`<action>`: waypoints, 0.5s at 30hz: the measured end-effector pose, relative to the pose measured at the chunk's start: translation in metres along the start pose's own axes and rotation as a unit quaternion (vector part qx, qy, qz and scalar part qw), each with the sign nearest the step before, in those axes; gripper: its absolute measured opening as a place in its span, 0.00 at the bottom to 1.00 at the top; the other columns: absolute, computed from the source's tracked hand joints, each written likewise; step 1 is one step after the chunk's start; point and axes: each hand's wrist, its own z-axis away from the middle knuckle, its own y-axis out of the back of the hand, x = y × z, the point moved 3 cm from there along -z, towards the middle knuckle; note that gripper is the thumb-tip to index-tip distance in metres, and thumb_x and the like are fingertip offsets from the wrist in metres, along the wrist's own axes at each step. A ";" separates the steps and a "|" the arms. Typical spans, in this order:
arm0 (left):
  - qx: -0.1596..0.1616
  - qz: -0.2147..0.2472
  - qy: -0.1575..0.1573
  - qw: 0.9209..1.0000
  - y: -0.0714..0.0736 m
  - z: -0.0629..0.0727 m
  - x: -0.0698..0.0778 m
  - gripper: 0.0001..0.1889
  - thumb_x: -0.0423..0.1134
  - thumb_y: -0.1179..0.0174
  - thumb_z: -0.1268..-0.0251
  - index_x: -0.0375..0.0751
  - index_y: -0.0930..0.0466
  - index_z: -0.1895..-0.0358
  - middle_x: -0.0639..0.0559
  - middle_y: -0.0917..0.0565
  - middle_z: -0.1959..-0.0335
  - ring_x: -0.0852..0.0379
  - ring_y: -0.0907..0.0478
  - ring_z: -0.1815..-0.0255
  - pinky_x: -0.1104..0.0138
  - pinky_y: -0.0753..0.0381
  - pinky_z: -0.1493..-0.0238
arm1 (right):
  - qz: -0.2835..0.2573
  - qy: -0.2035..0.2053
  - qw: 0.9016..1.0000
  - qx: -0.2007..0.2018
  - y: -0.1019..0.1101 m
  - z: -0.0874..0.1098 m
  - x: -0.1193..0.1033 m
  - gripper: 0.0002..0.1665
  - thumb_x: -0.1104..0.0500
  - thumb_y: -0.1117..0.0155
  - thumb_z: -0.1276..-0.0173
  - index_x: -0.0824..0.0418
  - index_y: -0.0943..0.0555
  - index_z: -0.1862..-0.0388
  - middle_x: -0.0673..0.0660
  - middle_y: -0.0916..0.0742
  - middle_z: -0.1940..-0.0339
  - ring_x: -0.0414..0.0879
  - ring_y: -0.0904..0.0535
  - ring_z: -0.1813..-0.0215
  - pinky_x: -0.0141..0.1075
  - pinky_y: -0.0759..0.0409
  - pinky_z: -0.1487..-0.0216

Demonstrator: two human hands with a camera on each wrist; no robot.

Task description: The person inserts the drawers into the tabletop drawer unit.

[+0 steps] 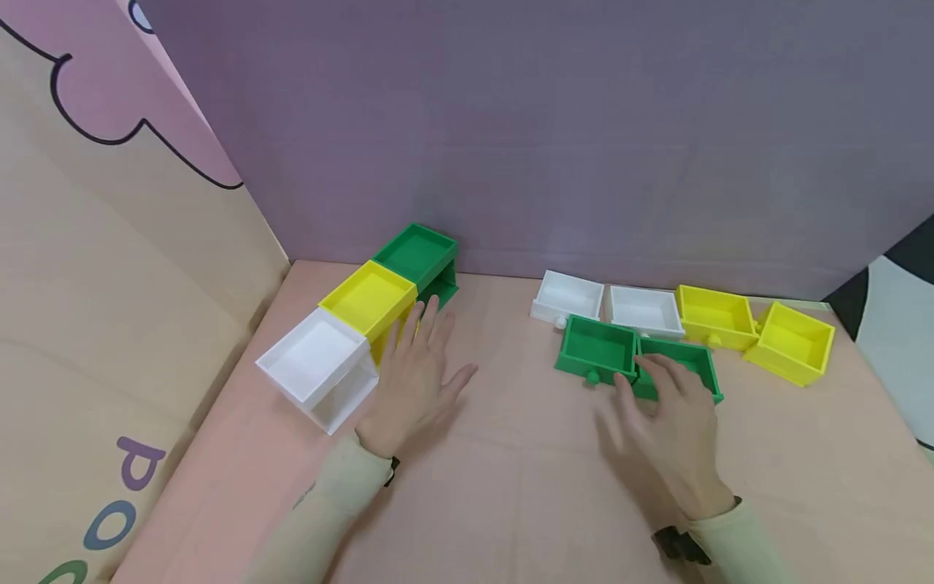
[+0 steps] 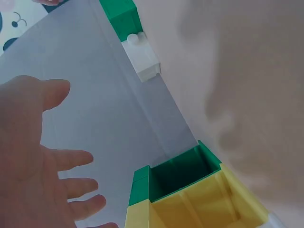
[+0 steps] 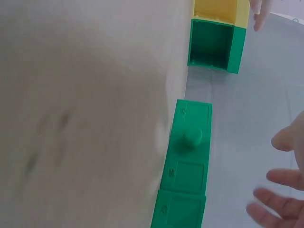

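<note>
On the left, three open-fronted cabinet shells stand in a joined row: white point(image 1: 315, 357), yellow point(image 1: 368, 300) and green point(image 1: 416, 250). My left hand point(image 1: 412, 381) hovers in front of the yellow one, fingers extended and thumb spread, holding nothing. Over on the right, two green drawers point(image 1: 598, 347) with round knobs sit side by side. Above the right one of them is my right hand point(image 1: 674, 430), its fingers bent a little and spread. In the right wrist view those fingers point(image 3: 282, 178) show apart from the green drawers point(image 3: 187, 156), with nothing between them.
Behind the green drawers, two white drawers point(image 1: 569, 296) and two yellow drawers point(image 1: 718, 315) line up; the far right yellow one is turned at an angle. A grey-purple panel point(image 1: 511, 146) rises along the back of the pink tabletop point(image 1: 496, 487). A printed cloth wall point(image 1: 109, 284) borders the left.
</note>
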 end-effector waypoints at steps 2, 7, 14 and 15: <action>0.002 0.009 0.000 1.000 0.000 -0.005 -0.001 0.41 0.63 0.42 0.24 0.38 0.33 0.20 0.37 0.39 0.14 0.35 0.40 0.15 0.39 0.37 0.18 | 0.003 -0.017 1.000 -0.011 -0.003 0.000 -0.001 0.19 0.55 0.27 0.34 0.70 0.11 0.54 0.68 0.08 0.58 0.64 0.11 0.59 0.51 0.16 0.62; 0.033 0.032 0.005 0.999 0.001 -0.017 -0.006 0.38 0.58 0.37 0.26 0.36 0.28 0.23 0.34 0.32 0.19 0.34 0.33 0.20 0.44 0.31 0.21 | -0.014 -0.096 0.992 -0.077 -0.013 0.001 -0.002 0.12 0.52 0.27 0.29 0.60 0.09 0.59 0.56 0.08 0.72 0.50 0.13 0.73 0.32 0.25 0.75; 0.085 0.057 0.002 0.995 0.009 -0.030 -0.012 0.31 0.49 0.33 0.27 0.37 0.24 0.27 0.37 0.23 0.27 0.36 0.25 0.27 0.46 0.24 0.26 | -0.091 -0.226 0.954 -0.172 -0.029 0.004 0.004 0.16 0.45 0.30 0.25 0.56 0.08 0.57 0.54 0.06 0.66 0.34 0.14 0.67 0.29 0.20 0.69; 0.090 0.060 0.002 0.994 0.011 -0.033 -0.013 0.30 0.48 0.33 0.27 0.37 0.23 0.28 0.37 0.22 0.27 0.36 0.24 0.28 0.46 0.23 0.27 | -0.093 -0.235 0.951 -0.178 -0.030 0.004 0.005 0.17 0.44 0.31 0.25 0.56 0.08 0.56 0.54 0.06 0.65 0.33 0.15 0.67 0.29 0.20 0.69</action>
